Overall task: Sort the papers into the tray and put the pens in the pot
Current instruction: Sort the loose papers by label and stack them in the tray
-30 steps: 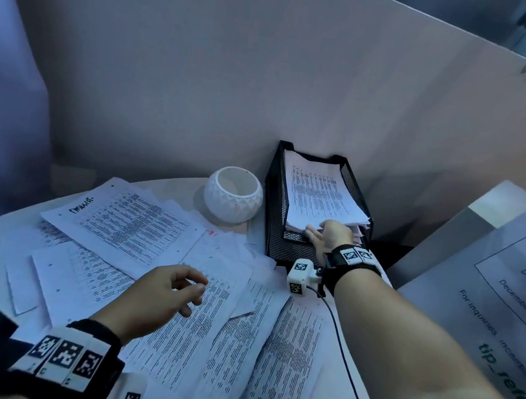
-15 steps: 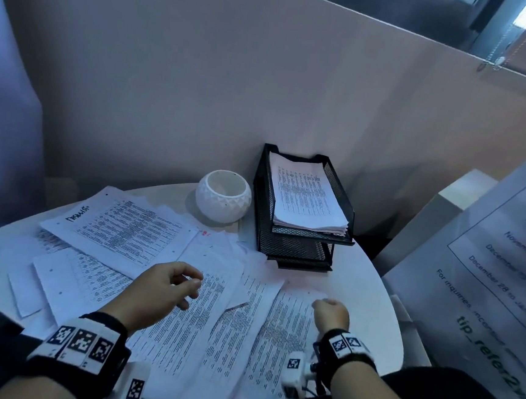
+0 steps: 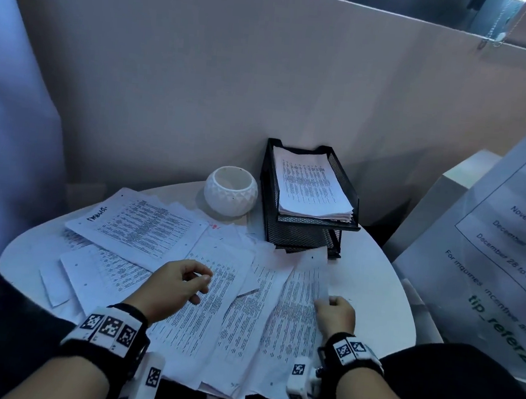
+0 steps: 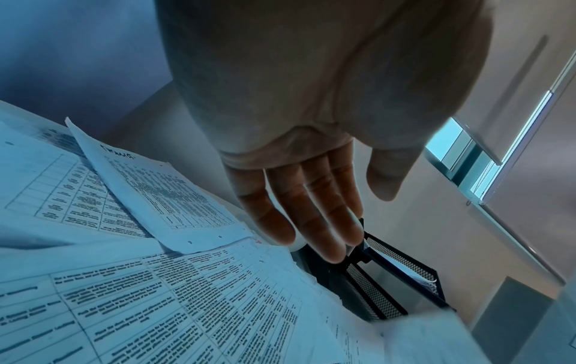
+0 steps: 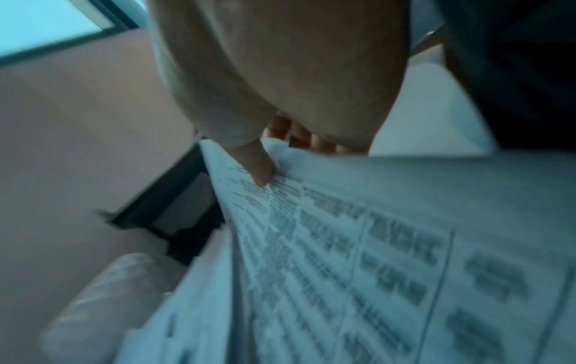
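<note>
A black mesh tray stands at the back of the round white table, with a stack of printed papers in its top tier. Left of it sits a white faceted pot. Several loose printed sheets cover the table's left and front. My right hand pinches the right edge of one sheet; the right wrist view shows the thumb on top of this sheet. My left hand hovers over the papers, holding nothing. I see no pens.
A beige partition wall runs close behind the table. A large printed notice and a white box stand to the right. The tray shows beyond my left hand's fingers. My dark lap lies along the table's near edge.
My right hand left the tray's paper stack, came back to the table's near side and took hold of a loose sheet's edge. The left hand has barely moved.
</note>
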Demonstrator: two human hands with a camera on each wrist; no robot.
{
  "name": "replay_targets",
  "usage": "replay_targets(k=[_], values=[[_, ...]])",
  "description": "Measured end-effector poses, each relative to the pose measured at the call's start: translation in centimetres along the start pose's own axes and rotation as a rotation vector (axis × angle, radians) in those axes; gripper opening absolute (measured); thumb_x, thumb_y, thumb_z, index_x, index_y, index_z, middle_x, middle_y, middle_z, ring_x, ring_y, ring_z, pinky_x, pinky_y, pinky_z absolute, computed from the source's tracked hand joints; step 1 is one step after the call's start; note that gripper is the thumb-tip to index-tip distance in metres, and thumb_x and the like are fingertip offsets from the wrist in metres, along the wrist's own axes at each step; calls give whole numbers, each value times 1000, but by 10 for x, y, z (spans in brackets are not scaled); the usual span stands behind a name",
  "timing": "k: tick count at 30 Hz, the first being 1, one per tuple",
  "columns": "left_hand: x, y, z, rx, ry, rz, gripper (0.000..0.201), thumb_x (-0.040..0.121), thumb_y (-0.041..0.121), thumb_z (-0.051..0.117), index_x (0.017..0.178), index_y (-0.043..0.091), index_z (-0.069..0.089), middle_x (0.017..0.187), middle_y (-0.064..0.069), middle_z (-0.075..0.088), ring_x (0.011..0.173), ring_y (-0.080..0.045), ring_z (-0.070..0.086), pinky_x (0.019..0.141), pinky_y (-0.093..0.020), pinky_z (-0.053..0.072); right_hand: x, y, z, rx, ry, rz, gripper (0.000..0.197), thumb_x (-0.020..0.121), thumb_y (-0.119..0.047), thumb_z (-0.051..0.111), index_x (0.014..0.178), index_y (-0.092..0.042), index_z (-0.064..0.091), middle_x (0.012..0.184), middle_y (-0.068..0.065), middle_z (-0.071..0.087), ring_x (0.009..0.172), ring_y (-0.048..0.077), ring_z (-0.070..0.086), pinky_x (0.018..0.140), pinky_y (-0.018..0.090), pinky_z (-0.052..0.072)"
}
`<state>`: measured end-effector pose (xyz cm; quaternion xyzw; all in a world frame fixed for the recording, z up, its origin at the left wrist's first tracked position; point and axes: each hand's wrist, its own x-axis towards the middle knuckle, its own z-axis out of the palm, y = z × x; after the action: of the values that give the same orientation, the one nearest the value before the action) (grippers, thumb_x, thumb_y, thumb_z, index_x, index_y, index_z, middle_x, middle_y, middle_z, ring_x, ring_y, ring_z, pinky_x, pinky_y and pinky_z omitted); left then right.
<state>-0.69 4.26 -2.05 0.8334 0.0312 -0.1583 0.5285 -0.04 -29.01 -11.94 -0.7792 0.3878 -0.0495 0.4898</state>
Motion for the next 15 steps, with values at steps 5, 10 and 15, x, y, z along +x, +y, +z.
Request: replay_targets(k=[5,10,15], values=[[2,1,1,-7,13,-1,10,101,23,66,104,25,75,89,-1,80,81,-24,77,88,-50,59,-23,-55,-15,27,5,-383,10,92,-9,60,83,-9,57,74,4,62,67,22,53,60,31,43],[2,4,1,-29,21,7,9,100,23,66,104,25,74,90,-1,80,83,-25,77,88,-50,59,-49,-104,-49,81,72,-685,15,95,-10,64,82,-15,58,73,-2,61,65,11,53,59,24,41],[2,8,-5,-54,63,60,18,96,27,71,113,32,70,103,4,76,86,-16,76,89,-47,59,-57,-131,-57,515,76,-690,27,92,-9,71,75,-21,55,67,-1,55,62,17,50,61,34,44]])
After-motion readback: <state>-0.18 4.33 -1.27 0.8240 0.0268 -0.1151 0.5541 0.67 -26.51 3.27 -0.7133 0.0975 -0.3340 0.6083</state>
